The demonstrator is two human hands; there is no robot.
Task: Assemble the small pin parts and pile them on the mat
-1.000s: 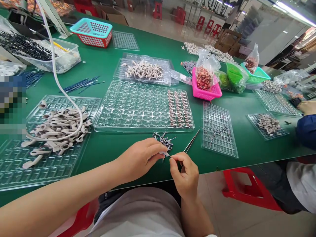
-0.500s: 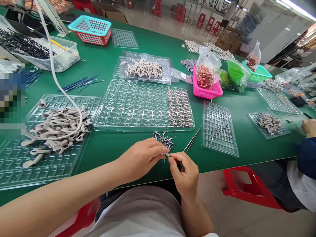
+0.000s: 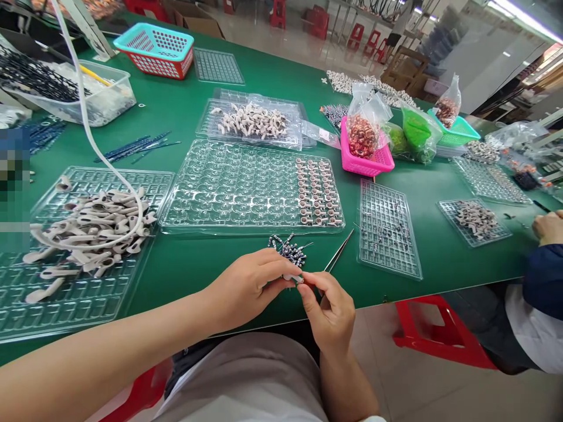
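Observation:
Between thumb and fingers, my left hand (image 3: pixel 253 285) pinches a small white earphone-like piece (image 3: pixel 292 278) by the table's front edge. My right hand (image 3: pixel 329 310) closes its thumb and forefinger at the right end of that piece; anything else in its fingertips is too small to make out. Just behind my fingers lies a heap of small dark parts (image 3: pixel 290 251). Tweezers (image 3: pixel 339 252) rest partly behind my right hand. Beyond is a large clear tray (image 3: pixel 229 187) with rows of white pieces at its right side.
A tray (image 3: pixel 132 305) heaped with white pieces and a pale cable (image 3: pixel 90 132) lie left. Right are a pink basket (image 3: pixel 367 164), a tray of tiny dark parts (image 3: pixel 389 234) and another person's hand (image 3: pixel 548 228).
The white piece shows more between my fingertips, tilted slightly down to the right. The whole view has shifted a little, and the table's things appear slightly further left.

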